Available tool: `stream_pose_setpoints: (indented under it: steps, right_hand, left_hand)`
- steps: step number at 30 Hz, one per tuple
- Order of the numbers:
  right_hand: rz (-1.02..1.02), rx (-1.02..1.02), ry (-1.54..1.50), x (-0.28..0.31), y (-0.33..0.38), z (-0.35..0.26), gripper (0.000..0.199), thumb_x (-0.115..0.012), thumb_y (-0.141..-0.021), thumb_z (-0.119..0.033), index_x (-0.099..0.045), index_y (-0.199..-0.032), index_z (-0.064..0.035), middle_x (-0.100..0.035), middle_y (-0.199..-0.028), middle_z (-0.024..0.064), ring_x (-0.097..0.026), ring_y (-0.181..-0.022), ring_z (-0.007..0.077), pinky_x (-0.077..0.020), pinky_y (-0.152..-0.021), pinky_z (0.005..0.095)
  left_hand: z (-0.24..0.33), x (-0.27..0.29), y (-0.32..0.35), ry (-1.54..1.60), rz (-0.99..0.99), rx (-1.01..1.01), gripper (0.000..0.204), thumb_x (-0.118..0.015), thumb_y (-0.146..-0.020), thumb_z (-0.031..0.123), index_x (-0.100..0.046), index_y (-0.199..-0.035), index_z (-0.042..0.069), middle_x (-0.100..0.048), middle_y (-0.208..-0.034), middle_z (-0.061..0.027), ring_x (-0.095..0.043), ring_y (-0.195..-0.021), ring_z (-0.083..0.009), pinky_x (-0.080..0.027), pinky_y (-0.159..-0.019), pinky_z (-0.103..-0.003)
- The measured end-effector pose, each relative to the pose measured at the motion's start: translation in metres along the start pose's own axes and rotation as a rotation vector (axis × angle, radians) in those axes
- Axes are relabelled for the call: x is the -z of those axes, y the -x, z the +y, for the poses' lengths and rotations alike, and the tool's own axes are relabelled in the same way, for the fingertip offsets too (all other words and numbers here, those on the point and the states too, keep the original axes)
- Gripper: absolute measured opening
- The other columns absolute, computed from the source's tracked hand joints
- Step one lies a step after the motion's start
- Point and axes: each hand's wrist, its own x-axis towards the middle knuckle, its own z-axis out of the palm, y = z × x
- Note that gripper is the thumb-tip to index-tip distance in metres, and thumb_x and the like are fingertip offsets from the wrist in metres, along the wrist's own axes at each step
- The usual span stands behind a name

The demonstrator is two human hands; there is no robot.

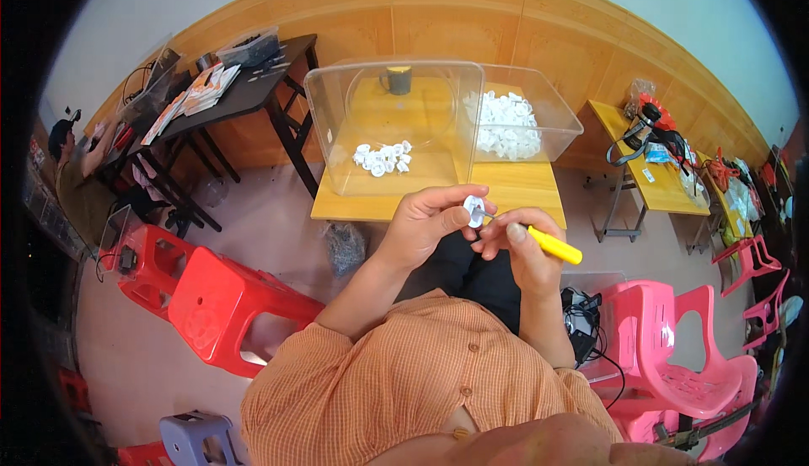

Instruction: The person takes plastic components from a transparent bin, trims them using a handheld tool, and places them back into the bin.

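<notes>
Between the thumb and fingers of my left hand [424, 227] is a small round white plastic part [474, 208]. My right hand [529, 251] is closed around a yellow-handled tool [553, 244] with a thin metal shaft. The shaft points left and its end meets the white part; the exact tip is too small to make out. Both hands are above my lap, at the near edge of the yellow table [354, 206]. Just beyond them, a large clear plastic bin [324, 120] has several similar white parts [383, 158] in it.
A second clear bin [566, 129], behind to the right, holds a heap of white pieces [506, 125]. A dark mug [398, 81] is at the back. Red stools [219, 306] stand left, a pink chair [674, 356] right. Another person [80, 171] is at a black table [244, 87].
</notes>
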Motion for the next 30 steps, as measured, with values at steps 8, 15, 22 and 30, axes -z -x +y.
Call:
stream_pose_setpoints:
  steps: [8, 15, 22, 30]
  right_hand:
    - [0.151, -0.053, -0.042, 0.004, -0.011, 0.006, 0.016, -0.059, -0.091, -0.013, -0.053, -0.095, 0.0023, -0.061, -0.073, 0.0145, -0.057, -0.053, 0.0185, -0.0549, -0.054, 0.0325]
    - [0.106, -0.007, -0.161, 0.007, -0.011, 0.023, 0.017, -0.056, -0.093, -0.014, -0.054, -0.096, 0.0027, -0.062, -0.077, 0.0168, -0.060, -0.058, 0.0213, -0.0547, -0.056, 0.0341]
    - [0.090, 0.135, -0.114, 0.003, -0.001, 0.030, 0.015, -0.056, -0.092, -0.012, -0.054, -0.096, 0.0023, -0.062, -0.079, 0.0176, -0.060, -0.059, 0.0220, -0.0498, -0.056, 0.0303]
    - [0.067, 0.260, -0.073, 0.003, 0.008, 0.035, 0.014, -0.056, -0.091, -0.012, -0.054, -0.095, 0.0022, -0.060, -0.085, 0.0157, -0.060, -0.062, 0.0219, -0.0503, -0.059, 0.0308]
  left_hand:
    - [-0.017, 0.006, 0.000, 0.047, 0.086, 0.033, 0.042, -0.059, -0.091, 0.023, -0.053, -0.124, -0.002, -0.064, -0.109, -0.0176, -0.064, -0.086, -0.0167, -0.053, -0.070, -0.026]
    - [-0.026, 0.011, 0.001, 0.181, 0.054, 0.024, 0.042, -0.055, -0.094, 0.023, -0.051, -0.127, -0.002, -0.062, -0.112, -0.0185, -0.064, -0.087, -0.0166, -0.054, -0.073, -0.026]
    - [-0.027, 0.008, 0.004, 0.290, -0.004, 0.009, 0.049, -0.055, -0.093, 0.027, -0.046, -0.130, -0.004, -0.059, -0.115, -0.0237, -0.063, -0.086, -0.0187, -0.054, -0.076, -0.028]
    - [-0.025, 0.005, 0.006, 0.296, -0.055, -0.014, 0.047, -0.055, -0.093, 0.025, -0.046, -0.131, -0.002, -0.058, -0.117, -0.0243, -0.064, -0.087, -0.0182, -0.054, -0.077, -0.029]
